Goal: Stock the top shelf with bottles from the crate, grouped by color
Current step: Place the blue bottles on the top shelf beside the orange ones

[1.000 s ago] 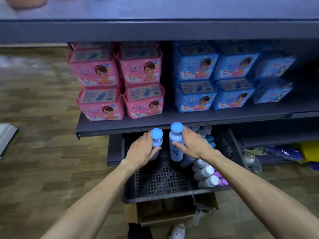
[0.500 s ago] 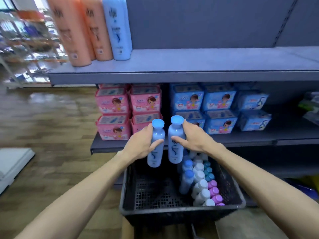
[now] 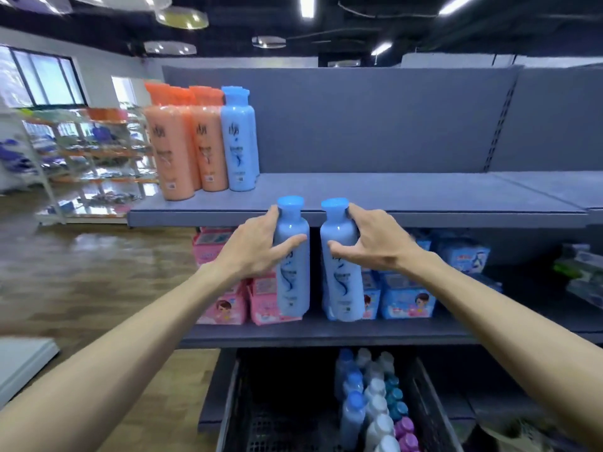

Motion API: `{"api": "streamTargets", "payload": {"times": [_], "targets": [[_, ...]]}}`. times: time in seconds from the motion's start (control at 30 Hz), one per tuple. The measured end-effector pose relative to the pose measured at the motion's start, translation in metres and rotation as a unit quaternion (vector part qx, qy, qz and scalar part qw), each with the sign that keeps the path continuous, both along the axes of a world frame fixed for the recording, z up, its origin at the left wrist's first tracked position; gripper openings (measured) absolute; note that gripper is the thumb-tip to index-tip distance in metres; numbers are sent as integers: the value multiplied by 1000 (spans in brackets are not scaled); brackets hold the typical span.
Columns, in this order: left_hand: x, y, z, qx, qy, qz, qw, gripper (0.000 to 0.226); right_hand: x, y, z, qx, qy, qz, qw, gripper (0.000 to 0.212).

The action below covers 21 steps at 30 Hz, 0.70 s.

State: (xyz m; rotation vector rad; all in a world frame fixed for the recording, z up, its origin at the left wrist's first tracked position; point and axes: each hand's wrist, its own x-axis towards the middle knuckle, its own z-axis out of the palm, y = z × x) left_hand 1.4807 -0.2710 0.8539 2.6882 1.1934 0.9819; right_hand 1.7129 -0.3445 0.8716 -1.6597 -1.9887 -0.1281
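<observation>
Just below the front lip of the top shelf (image 3: 359,215), two blue bottles hang upright side by side, close but apart. The left hand (image 3: 253,247) grips the left blue bottle (image 3: 292,256) near its shoulder, thumb across the front and fingers curled behind; the right hand (image 3: 375,244) holds the right blue bottle (image 3: 341,259) the same way. Both caps sit level with the shelf edge, so a lift that comes up short could knock a bottle base against the lip and twist it loose from these high, narrow grips. On the shelf's far left, one blue bottle (image 3: 238,141) stands touching the orange bottles (image 3: 186,151); setting the pair anywhere else would break the color group, and crowding them in could topple that row. Below, the crate (image 3: 235,402) holds more bottles.
</observation>
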Motion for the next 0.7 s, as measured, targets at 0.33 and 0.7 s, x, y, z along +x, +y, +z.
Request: {"api": "streamTargets", "payload": {"times": [0.33, 0.7], "targets": [[0, 28, 123, 34, -83, 3, 996, 38, -4, 24, 109, 83, 65, 33, 994, 33], [6, 61, 165, 43, -88, 36, 995, 46, -13, 73, 144, 96, 91, 17, 991, 39]]}}
